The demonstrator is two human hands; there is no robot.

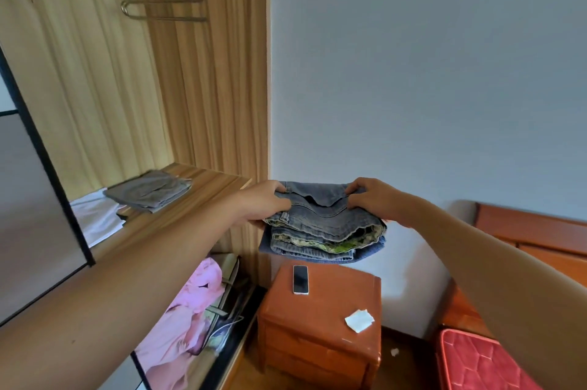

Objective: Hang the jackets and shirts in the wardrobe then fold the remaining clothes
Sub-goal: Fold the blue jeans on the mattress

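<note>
— Item held?
— Folded blue denim jeans (320, 224), in the air above the orange-brown wooden nightstand (317, 319), beside the wardrobe shelf (203, 186).
— Grip?
— Left hand (263, 202) and right hand (371, 199): fingers curled round opposite ends.

At frame centre, the left hand (265, 204) and right hand (373, 199) are gripping folded jeans (324, 227) above an orange nightstand (320, 323).

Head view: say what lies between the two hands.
The folded jeans, gripped at either end by the left hand and the right hand, seen in the head view.
</note>
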